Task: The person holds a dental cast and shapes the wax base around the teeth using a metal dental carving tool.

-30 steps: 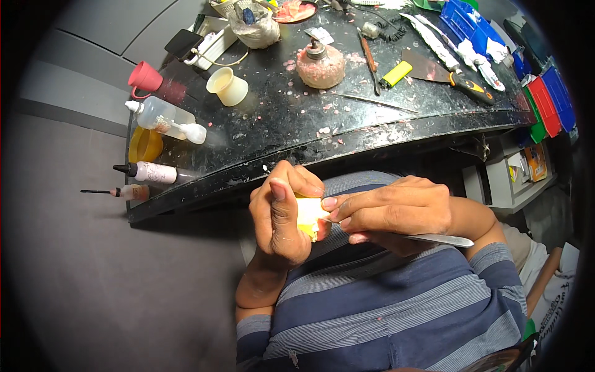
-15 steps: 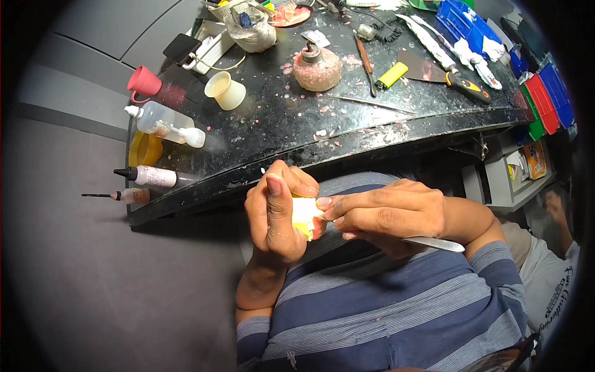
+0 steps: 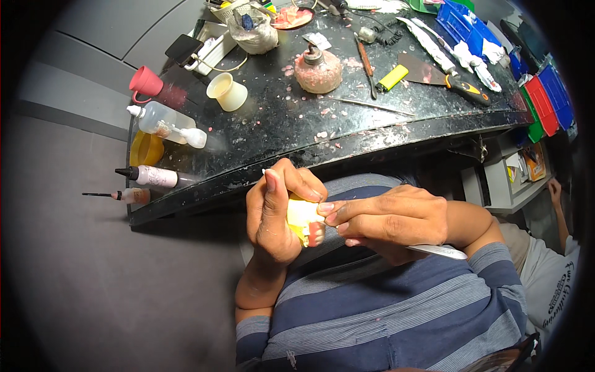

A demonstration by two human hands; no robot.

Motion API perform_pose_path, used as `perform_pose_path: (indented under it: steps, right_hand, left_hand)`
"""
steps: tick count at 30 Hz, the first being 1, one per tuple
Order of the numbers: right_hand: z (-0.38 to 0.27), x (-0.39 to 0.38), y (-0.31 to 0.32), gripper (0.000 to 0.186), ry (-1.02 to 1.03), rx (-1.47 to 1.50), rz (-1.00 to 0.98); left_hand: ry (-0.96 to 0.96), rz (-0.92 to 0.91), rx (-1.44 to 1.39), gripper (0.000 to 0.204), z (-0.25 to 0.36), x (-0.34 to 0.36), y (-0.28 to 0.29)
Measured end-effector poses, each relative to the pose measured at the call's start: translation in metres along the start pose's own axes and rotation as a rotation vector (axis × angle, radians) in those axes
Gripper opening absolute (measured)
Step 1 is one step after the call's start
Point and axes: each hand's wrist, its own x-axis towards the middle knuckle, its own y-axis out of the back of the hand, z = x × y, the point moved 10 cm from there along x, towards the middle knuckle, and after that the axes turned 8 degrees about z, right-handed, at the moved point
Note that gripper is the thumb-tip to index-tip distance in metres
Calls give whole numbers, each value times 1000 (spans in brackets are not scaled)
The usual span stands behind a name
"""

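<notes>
In my left hand [image 3: 276,214] is a yellow dental cast [image 3: 300,214], brightly lit, with a strip of pink wax and pale teeth [image 3: 316,234] along its lower right side. My fingers are wrapped round it, thumb up. My right hand [image 3: 393,217] is closed on a slim metal wax carver [image 3: 441,251]. Its broad, shiny end sticks out below the palm. The tool's other end is hidden among my right fingertips, which meet the cast's right side. Both hands are in front of my striped shirt, just off the bench's near edge.
The black bench [image 3: 266,133] bears pink wax scraps, a wax-spattered spirit burner [image 3: 318,71], a cream cup [image 3: 227,92], a yellow lighter [image 3: 392,78], a scraper [image 3: 455,80] and a red-handled tool [image 3: 365,65]. Bottles [image 3: 155,176] line its left end. Another person [image 3: 545,260] is at far right.
The cast has tilted in my left hand, so more of the pink wax and teeth shows. My right hand and the carver have shifted slightly down. At far right the other person's arm has moved.
</notes>
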Motion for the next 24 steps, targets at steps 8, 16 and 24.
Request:
perform_pose_path:
  steps: [8, 16, 24]
  right_hand:
    - [-2, -6, 2, 22, 80, -20, 93]
    - [0, -3, 6, 19, 81, -47, 60]
    - [8, 0, 2, 21, -58, 77, 15]
  left_hand:
    - [-28, -69, -138, 64, -6, 2, 0]
    - [0, -147, -171, 64, -15, 5, -5]
    - [57, -139, -52, 70, -11, 2, -6]
